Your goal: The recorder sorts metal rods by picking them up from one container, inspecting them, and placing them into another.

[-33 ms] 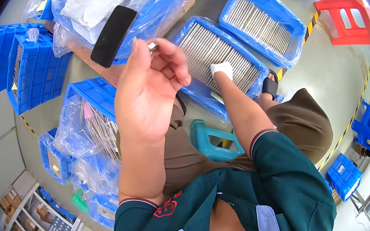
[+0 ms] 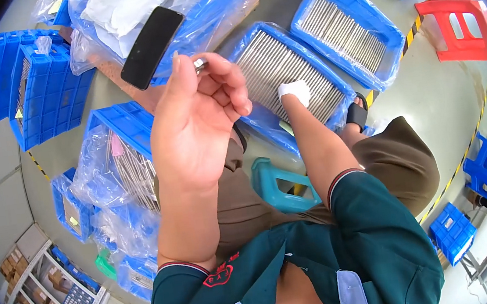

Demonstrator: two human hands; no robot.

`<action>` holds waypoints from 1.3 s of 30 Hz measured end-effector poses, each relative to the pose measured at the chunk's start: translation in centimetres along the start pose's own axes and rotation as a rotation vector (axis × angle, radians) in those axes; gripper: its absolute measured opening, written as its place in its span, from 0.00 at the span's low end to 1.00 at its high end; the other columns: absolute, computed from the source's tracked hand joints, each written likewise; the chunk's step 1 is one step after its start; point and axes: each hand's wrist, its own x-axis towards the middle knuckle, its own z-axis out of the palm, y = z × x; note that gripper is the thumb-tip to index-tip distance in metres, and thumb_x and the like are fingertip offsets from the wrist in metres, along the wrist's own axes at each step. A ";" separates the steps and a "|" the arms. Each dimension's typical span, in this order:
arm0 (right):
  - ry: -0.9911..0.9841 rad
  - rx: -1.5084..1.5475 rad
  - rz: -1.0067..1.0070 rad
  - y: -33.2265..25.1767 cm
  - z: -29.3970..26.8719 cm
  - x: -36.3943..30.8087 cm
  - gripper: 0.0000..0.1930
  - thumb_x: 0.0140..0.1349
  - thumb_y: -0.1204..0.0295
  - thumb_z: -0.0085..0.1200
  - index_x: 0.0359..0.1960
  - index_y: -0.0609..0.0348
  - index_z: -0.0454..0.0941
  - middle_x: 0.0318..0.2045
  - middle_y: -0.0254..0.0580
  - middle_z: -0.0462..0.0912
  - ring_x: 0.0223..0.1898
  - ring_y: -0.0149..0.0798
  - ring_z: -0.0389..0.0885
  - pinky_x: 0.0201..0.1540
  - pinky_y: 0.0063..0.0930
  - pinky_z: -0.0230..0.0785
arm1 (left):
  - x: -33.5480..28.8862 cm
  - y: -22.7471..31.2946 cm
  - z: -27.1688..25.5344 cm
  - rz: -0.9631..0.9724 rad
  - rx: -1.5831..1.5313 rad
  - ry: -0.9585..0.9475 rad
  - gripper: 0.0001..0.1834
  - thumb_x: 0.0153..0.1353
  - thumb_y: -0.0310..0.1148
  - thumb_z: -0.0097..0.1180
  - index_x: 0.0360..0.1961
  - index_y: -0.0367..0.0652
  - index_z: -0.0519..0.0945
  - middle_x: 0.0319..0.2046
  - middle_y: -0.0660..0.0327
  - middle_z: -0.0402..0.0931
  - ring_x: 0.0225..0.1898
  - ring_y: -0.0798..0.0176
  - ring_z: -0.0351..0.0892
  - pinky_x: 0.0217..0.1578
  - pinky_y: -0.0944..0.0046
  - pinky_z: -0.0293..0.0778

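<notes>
My left hand (image 2: 193,118) is raised palm up, bare, its fingers curled in. A small shiny metal piece (image 2: 200,64) shows at the index finger, beside the thumb; its full shape is hidden. Just beyond the thumb is a black phone (image 2: 152,48). My right hand (image 2: 295,93), in a white glove, reaches down onto a row of metal rods (image 2: 272,65). The rods lie side by side in a blue crate (image 2: 342,86) lined with clear plastic. Its fingers are hidden by the back of the glove, so their grip does not show.
Another blue crate (image 2: 393,49) of rods stands at the right. A teal stool (image 2: 273,194) is between my legs, a red stool (image 2: 458,28) at the far right. Plastic-wrapped crates and thin rods (image 2: 132,170) lie on the left, near stacked blue crates (image 2: 54,91).
</notes>
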 end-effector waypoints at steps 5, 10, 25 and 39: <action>-0.075 0.027 -0.102 -3.9 -0.6 -3.1 0.22 0.48 0.55 0.61 0.41 0.56 0.78 0.44 0.48 0.79 0.46 0.45 0.79 0.46 0.37 0.73 | -0.4 1.5 -0.9 0.006 -0.101 0.012 0.22 0.68 0.47 0.39 0.36 0.36 0.73 0.29 0.55 0.72 0.29 0.63 0.70 0.34 0.64 0.68; -0.072 0.007 -0.011 -7.2 0.7 -3.0 0.23 0.43 0.61 0.65 0.42 0.58 0.77 0.44 0.47 0.79 0.46 0.42 0.79 0.44 0.33 0.75 | -0.4 1.9 -1.3 -0.031 -0.094 -0.074 0.23 0.69 0.49 0.33 0.37 0.39 0.72 0.32 0.56 0.70 0.31 0.62 0.70 0.35 0.62 0.65; 0.012 -0.122 -0.200 -7.5 0.4 -3.2 0.15 0.47 0.70 0.62 0.38 0.60 0.79 0.42 0.48 0.80 0.45 0.45 0.80 0.45 0.32 0.74 | -0.8 2.6 -1.8 -0.035 -0.168 -0.026 0.22 0.67 0.47 0.41 0.38 0.35 0.73 0.31 0.55 0.73 0.30 0.64 0.71 0.35 0.66 0.68; -0.232 -0.193 -0.466 -4.6 -0.6 2.0 0.16 0.56 0.68 0.45 0.41 0.64 0.79 0.40 0.57 0.80 0.44 0.50 0.80 0.44 0.38 0.73 | -0.2 1.3 -1.1 -0.040 -0.102 0.011 0.20 0.66 0.46 0.43 0.36 0.36 0.73 0.31 0.56 0.73 0.30 0.65 0.70 0.34 0.67 0.68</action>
